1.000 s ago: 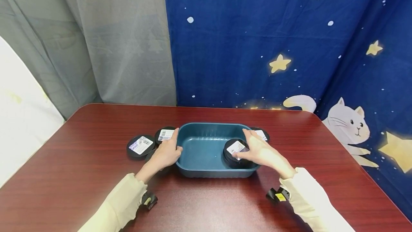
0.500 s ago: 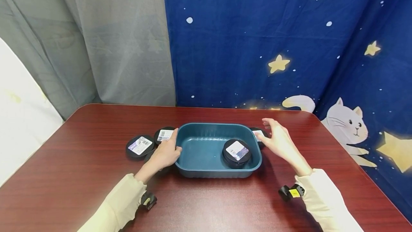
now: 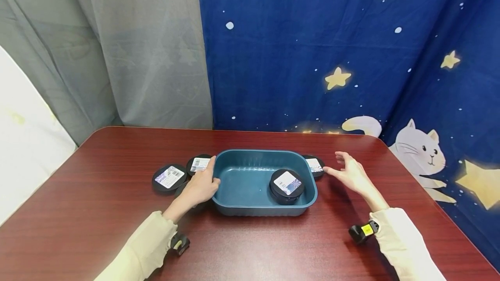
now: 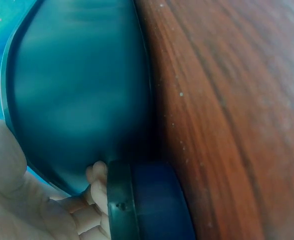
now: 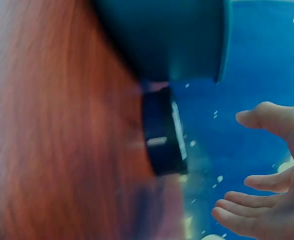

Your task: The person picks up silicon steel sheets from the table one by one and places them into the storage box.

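Note:
A blue-green rectangular plastic tub (image 3: 246, 185) stands on the table. My left hand (image 3: 199, 187) grips its left rim; in the left wrist view the thumb lies over the rim and the fingers bend against the outer wall, beside a round dark container (image 4: 156, 205). Inside the tub, at its right end, sits a round black container (image 3: 287, 185) with a white and purple label. My right hand (image 3: 353, 177) holds nothing, its fingers spread, just right of another black labelled container (image 3: 314, 166) behind the tub's right end. That container's dark side (image 5: 161, 135) also shows, blurred, in the right wrist view.
Left of the tub lie two more labelled black containers, a nearer one (image 3: 169, 178) and a farther one (image 3: 200, 164); another beside them is partly hidden by the left hand. The reddish wooden table (image 3: 250, 246) ends at a blue starry curtain (image 3: 273, 55) and a grey one (image 3: 148, 55).
My right hand has left the container in the tub, lifted over the rim and moved right, past the container outside. The left hand has stayed at the rim.

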Tool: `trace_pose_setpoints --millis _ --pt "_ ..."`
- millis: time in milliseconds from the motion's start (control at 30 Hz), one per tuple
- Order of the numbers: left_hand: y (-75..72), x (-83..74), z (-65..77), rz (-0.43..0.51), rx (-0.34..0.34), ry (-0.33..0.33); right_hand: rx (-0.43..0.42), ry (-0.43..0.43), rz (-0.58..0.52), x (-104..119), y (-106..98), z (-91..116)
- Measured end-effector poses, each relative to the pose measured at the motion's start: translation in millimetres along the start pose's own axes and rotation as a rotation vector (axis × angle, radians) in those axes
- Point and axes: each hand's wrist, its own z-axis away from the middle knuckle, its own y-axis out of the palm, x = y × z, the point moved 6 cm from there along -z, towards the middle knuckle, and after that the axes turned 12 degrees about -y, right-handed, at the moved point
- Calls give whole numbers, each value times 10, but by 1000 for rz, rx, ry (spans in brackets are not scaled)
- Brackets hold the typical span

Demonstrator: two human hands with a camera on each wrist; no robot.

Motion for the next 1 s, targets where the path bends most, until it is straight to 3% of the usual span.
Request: trace_pose_setpoints --millis 233,467,767,1000 --pt "6 9 0 13 8 -6 131 11 76 -160 172 -16" --pt "7 5 1 16 13 -8 248 32 63 -247 372 -68" --pt "7 8 -2 18 13 -15 306 76 56 -266 518 -160" --pt "9 6 0 27 13 -3 269 53 11 -212 580 -213"
